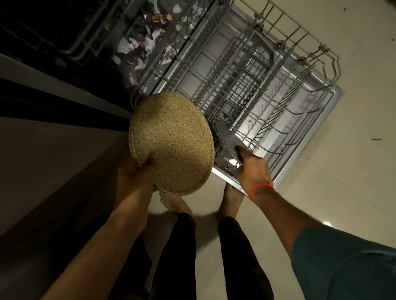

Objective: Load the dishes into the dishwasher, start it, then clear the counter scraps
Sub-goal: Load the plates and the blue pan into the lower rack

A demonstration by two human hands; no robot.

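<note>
Plates come first: my right hand (pixel 254 171) pinches a grey plate (pixel 225 140) by its rim at the near corner of the pulled-out lower rack (pixel 297 62), while my left hand (pixel 139 172) grips a speckled tan plate (pixel 171 142) just beside it, above the floor. I'd stand the grey one upright between two prongs, then slot the tan one alongside without knocking it.
</note>
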